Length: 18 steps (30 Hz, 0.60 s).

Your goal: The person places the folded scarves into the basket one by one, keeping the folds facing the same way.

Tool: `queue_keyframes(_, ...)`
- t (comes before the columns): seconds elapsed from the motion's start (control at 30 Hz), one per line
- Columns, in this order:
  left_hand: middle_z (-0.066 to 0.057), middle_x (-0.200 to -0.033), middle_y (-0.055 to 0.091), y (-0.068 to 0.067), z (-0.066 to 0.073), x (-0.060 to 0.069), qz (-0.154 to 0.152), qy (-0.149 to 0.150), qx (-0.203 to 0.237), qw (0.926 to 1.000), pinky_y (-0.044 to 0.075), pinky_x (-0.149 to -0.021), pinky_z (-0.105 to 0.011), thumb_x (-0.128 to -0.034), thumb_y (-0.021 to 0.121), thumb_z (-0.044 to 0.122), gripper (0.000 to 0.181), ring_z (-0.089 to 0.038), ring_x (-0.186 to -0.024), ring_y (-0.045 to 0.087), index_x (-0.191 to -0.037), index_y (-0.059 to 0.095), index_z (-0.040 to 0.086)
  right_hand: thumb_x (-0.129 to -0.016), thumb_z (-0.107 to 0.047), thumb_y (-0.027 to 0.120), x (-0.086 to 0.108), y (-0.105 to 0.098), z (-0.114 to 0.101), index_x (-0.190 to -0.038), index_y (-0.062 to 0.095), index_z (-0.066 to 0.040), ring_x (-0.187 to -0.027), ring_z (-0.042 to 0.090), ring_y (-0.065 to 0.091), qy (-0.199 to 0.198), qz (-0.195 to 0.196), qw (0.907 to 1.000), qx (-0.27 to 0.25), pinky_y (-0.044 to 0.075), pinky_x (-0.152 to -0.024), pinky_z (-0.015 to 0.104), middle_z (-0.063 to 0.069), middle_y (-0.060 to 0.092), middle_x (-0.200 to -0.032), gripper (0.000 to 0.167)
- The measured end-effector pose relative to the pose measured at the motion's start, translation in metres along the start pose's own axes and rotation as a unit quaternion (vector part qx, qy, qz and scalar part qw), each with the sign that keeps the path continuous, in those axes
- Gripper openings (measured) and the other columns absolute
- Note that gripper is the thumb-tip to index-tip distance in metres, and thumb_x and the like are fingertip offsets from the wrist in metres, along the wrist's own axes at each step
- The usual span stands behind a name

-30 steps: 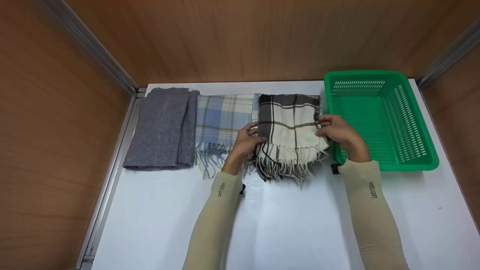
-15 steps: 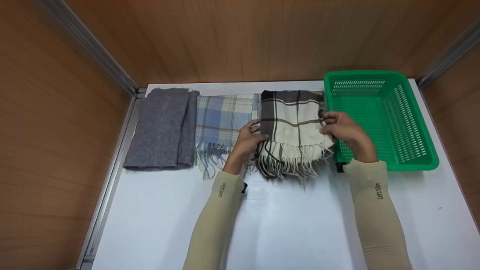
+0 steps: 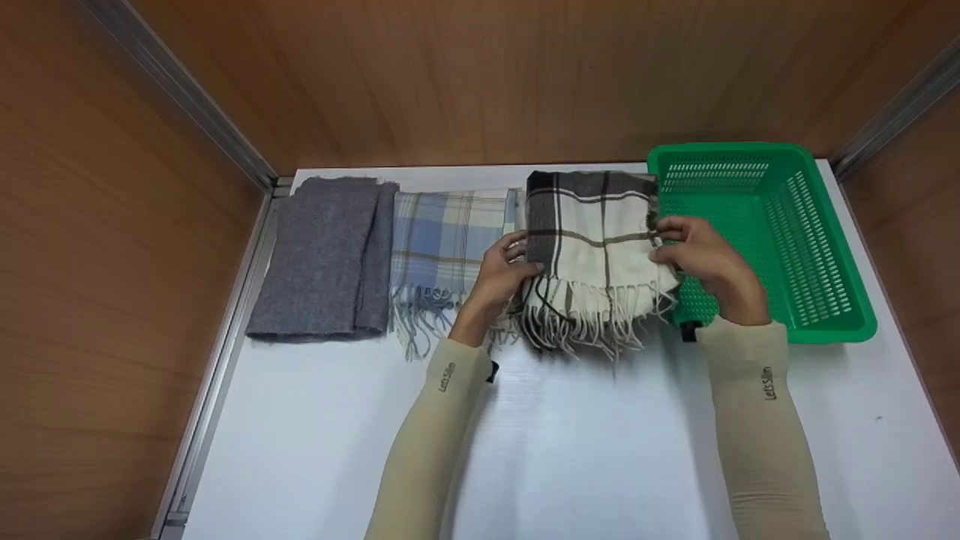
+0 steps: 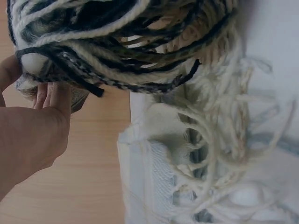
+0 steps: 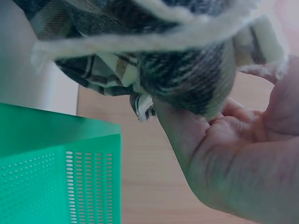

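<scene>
A folded plaid scarf point(image 3: 592, 232) in white, black and brown, fringed at its near end, is held between both hands. On its left edge, the left hand point(image 3: 499, 274) grips with the thumb on top and fingers beneath. At the opposite edge the right hand point(image 3: 709, 259) pinches the cloth, just over the basket's left rim. Thick black and white tassels point(image 4: 117, 46) hang down in the left wrist view. From below, the right wrist view shows the scarf's underside point(image 5: 187, 74) raised, with the fingers curled around it.
A folded blue and cream plaid scarf point(image 3: 442, 232) lies left of the held one, its fringe partly behind the left hand. Beyond it lies a folded grey cloth point(image 3: 322, 259). The green plastic basket point(image 3: 862, 307) stands at right on the white table point(image 3: 585, 450). Wooden panels point(image 3: 480, 82) enclose the table.
Both hands have carried the plaid scarf slightly right and away from the body, towards the basket's left rim. The blue scarf, grey cloth and basket have stayed put.
</scene>
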<state>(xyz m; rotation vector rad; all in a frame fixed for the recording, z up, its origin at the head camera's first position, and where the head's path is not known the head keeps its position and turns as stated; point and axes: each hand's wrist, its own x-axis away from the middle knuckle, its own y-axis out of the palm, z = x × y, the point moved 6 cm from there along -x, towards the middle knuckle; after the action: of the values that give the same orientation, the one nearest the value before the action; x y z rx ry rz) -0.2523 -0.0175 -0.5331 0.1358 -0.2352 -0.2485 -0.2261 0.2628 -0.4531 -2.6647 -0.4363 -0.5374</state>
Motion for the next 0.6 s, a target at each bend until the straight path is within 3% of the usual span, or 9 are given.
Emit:
queue_keyframes(0.07,-0.019,-0.137,0.063,0.001,0.002,0.0,0.0,0.002,0.002,1.0,0.054,-0.08,-0.03,-0.0961,0.067,-0.008,0.067,-0.018,-0.098,0.066,-0.158,0.044,0.003,-0.108,-0.004,0.05,0.002,-0.001,-0.001,-0.167,0.008,0.004,-0.158,0.045,0.021,0.0,0.002,1.0,0.0,0.034,-0.118,0.053,0.03,0.01,-0.173,0.074)
queue_keyframes(0.13,-0.018,-0.138,0.063,0.003,0.003,0.0,0.001,0.002,0.002,1.0,0.055,-0.082,-0.031,-0.0963,0.067,-0.008,0.067,-0.019,-0.102,0.067,-0.158,0.044,0.004,-0.108,-0.005,0.051,0.003,-0.003,-0.002,-0.168,0.008,0.003,-0.157,0.043,0.023,0.001,0.006,1.0,0.0,0.038,-0.115,0.048,0.028,0.01,-0.173,0.074)
queue_keyframes(0.33,-0.017,-0.141,0.064,0.007,0.008,0.0,-0.001,0.001,-0.005,1.0,0.057,-0.09,-0.036,-0.0972,0.067,-0.007,0.066,-0.028,-0.117,0.069,-0.159,0.045,0.006,-0.108,-0.006,0.051,0.005,-0.009,-0.004,-0.168,0.009,0.002,-0.147,0.036,0.036,-0.003,0.012,0.9999,0.011,0.044,-0.087,0.025,0.027,0.011,-0.173,0.074)
queue_keyframes(0.5,-0.016,-0.139,0.065,0.011,0.012,-0.001,0.0,0.005,-0.007,1.0,0.058,-0.086,-0.035,-0.0963,0.068,-0.007,0.066,-0.026,-0.111,0.071,-0.158,0.046,0.007,-0.108,-0.007,0.051,0.009,-0.014,-0.006,-0.169,0.007,0.0,-0.154,0.039,0.029,0.006,0.013,0.9998,0.011,0.042,-0.098,0.032,0.026,0.009,-0.174,0.075)
queue_keyframes(0.6,-0.016,-0.138,0.065,0.012,0.011,-0.002,-0.006,0.016,-0.001,0.9998,0.058,-0.086,-0.035,-0.0963,0.068,-0.007,0.066,-0.025,-0.11,0.071,-0.157,0.047,0.007,-0.108,-0.007,0.051,0.011,-0.014,-0.007,-0.169,0.007,0.0,-0.157,0.041,0.024,0.003,0.017,0.9998,0.012,0.043,-0.098,0.03,0.026,0.009,-0.174,0.076)
